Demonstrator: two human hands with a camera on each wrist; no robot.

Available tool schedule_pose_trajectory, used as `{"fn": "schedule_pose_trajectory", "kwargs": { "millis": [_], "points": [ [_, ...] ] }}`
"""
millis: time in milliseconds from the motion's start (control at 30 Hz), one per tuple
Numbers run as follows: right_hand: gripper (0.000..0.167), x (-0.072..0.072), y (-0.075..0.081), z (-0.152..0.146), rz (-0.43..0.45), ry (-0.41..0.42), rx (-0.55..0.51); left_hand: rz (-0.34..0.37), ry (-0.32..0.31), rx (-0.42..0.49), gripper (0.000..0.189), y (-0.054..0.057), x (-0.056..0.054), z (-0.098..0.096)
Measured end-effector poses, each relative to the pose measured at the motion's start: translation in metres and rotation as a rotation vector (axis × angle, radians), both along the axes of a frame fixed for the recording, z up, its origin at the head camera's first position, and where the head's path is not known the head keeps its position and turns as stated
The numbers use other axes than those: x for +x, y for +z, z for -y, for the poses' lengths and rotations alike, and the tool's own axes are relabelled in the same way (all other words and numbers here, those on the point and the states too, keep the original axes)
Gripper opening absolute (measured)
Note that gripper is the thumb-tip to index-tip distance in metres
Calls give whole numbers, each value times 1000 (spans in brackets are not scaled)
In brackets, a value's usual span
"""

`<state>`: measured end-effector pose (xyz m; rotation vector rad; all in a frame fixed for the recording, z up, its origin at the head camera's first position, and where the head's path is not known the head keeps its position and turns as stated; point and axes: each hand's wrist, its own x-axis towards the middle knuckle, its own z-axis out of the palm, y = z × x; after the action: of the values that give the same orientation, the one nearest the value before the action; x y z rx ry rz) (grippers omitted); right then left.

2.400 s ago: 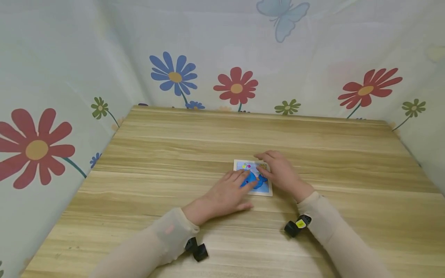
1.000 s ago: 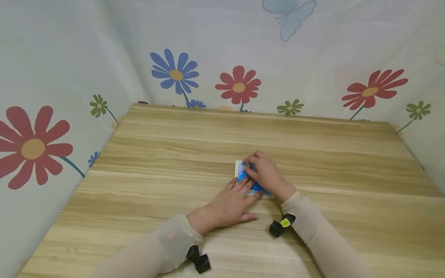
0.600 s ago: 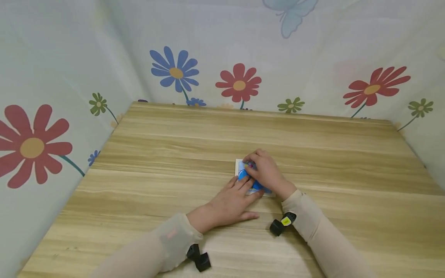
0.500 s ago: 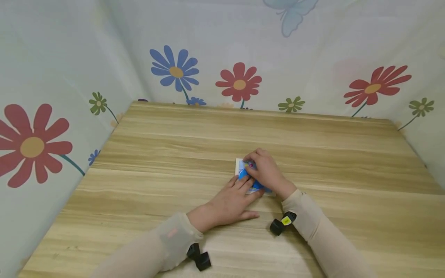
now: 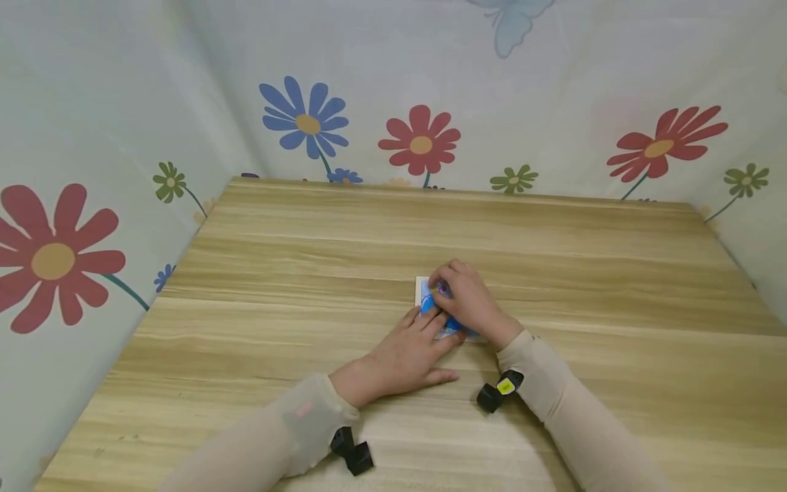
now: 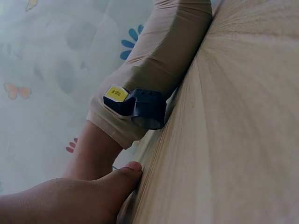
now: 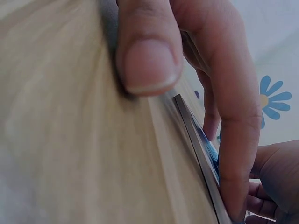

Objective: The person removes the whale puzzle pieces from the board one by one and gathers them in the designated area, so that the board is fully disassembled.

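Note:
A small flat board (image 5: 420,290) with a white border and a blue whale picture lies on the wooden table. My left hand (image 5: 399,355) rests flat with fingers spread over the board's lower part, its thumb out on the table; the left wrist view shows that thumb against the tabletop. Over the upper right of the picture is my right hand (image 5: 470,297), fingers bent. In the right wrist view its index finger (image 7: 238,140) touches the board's face, while the thumb stands apart from it. The hands cover much of the picture; a pink and yellow detail shows near the right fingertips.
The wooden table (image 5: 295,260) stretches out on all sides of the board. White cloth (image 5: 369,48) printed with flowers and a butterfly hangs behind and beside it. A black camera sits on each wrist, the left (image 5: 352,451) and the right (image 5: 499,391).
Since the oldest frame my right hand has moved left over the picture, and my left hand has shifted slightly right. During the last second both hands stay nearly still; the view tilts a little.

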<state>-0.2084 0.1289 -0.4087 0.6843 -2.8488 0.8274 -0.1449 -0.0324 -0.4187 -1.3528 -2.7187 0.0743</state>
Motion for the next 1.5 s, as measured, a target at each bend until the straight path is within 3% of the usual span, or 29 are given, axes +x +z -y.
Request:
{"fn": "schedule_pose_trajectory", "kwargs": {
  "millis": [200,967,1500],
  "points": [
    [23,1,1,1,3,-9,8,3,4,-3,62,1,1,0],
    [25,-3,1,0,27,-14,-5,27,2,11,62,2,-1,-1],
    [12,-4,8,-2,28,12,-177,43,14,-22,64,5,1,0]
  ]
}}
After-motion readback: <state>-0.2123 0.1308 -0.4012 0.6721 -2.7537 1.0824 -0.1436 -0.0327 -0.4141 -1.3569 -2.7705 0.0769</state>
